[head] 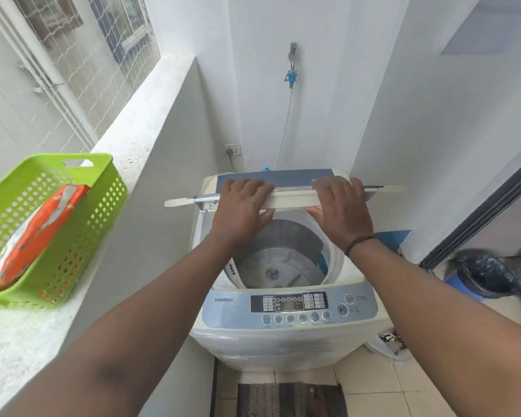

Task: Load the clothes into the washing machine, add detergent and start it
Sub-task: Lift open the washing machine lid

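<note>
A white top-loading washing machine (pixel 286 338) stands in the corner in front of me. Its folding lid (pixel 286 201) is raised and folded at the back. My left hand (pixel 241 212) grips the lid's front edge on the left, fingers over the top and thumb under. My right hand (pixel 340 210) grips the same edge on the right. The steel drum (pixel 278 257) below is open to view, and no clothes show in it. The control panel (pixel 289 305) with its buttons faces me at the front. An orange detergent bag (pixel 33 233) lies in a green basket (pixel 82 236) on the ledge.
The grey ledge (pixel 145 152) runs along the left wall, with a window above it. A tap with a hose (pixel 291 76) and a wall socket (pixel 232 149) sit behind the machine. A bin with a black bag (pixel 487 273) stands on the floor at right. A striped mat (pixel 289 400) lies below.
</note>
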